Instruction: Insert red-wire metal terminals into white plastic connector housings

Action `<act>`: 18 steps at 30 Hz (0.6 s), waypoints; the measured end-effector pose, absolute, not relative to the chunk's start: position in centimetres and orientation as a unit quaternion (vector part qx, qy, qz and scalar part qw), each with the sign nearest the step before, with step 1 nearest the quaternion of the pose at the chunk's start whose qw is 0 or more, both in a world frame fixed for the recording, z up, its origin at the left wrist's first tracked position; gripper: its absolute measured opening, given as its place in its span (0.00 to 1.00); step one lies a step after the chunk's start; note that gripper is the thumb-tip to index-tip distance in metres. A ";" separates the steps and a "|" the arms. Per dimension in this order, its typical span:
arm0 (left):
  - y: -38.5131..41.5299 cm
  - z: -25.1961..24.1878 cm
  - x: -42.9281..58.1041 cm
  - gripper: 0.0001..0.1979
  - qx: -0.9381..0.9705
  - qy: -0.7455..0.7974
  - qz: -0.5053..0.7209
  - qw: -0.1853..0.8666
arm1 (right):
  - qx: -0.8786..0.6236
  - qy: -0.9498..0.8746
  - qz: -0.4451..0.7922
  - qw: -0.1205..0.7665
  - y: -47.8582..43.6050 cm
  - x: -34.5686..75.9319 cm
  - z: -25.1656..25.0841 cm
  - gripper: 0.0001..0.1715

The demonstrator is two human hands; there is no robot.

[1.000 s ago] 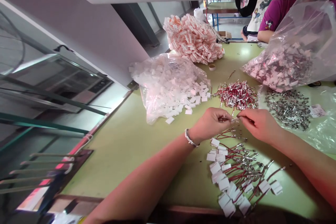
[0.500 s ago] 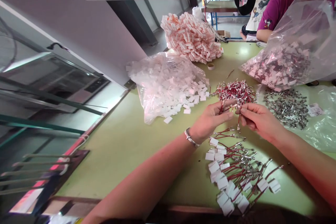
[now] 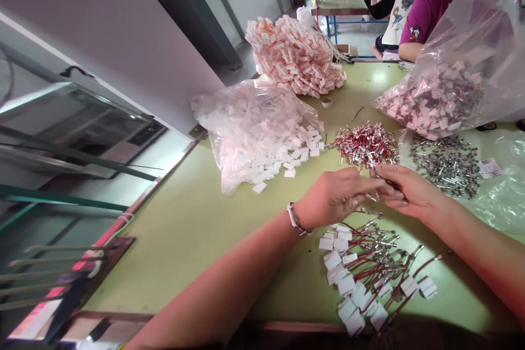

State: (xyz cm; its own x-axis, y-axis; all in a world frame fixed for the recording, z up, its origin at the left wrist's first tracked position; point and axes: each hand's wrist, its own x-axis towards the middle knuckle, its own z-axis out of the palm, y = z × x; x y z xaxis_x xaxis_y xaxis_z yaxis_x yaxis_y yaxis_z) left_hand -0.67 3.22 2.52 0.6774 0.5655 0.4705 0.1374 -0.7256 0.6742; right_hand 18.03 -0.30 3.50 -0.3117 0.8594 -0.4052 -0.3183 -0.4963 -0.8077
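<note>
On the green table (image 3: 197, 240), plastic bags (image 3: 250, 126) (image 3: 443, 93) and red wires (image 3: 367, 145) lie beyond the meeting hands (image 3: 338, 197) (image 3: 412, 188), whose grip I cannot tell.

This looks like a workshop: the green table (image 3: 184, 229) has heaps of little red wires (image 3: 367, 145) and metal bits (image 3: 445, 167), a big bag (image 3: 246, 126) of white parts (image 3: 303, 154), and another person (image 3: 429, 16) beyond.

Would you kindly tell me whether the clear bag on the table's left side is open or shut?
Open: loose white pieces spill from the bag onto the green table.
</note>
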 end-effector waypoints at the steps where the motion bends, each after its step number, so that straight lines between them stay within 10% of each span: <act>1: 3.1 2.6 -0.7 0.13 0.875 0.185 0.327 0.306 | -0.428 -0.306 0.759 0.384 -0.4 18.0 3.5 0.12; 18: 4.4 1.4 -0.2 0.12 0.580 0.415 0.398 0.577 | -0.540 -0.538 0.510 0.399 0.1 18.9 3.4 0.16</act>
State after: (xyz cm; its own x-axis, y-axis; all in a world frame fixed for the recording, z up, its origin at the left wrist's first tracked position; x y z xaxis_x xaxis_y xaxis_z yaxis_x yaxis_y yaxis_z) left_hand -0.17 4.39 1.37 0.3397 0.9404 -0.0173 0.0219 0.0104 0.9997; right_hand 18.89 0.12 3.38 -0.0972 0.9878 -0.1217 0.1742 -0.1035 -0.9793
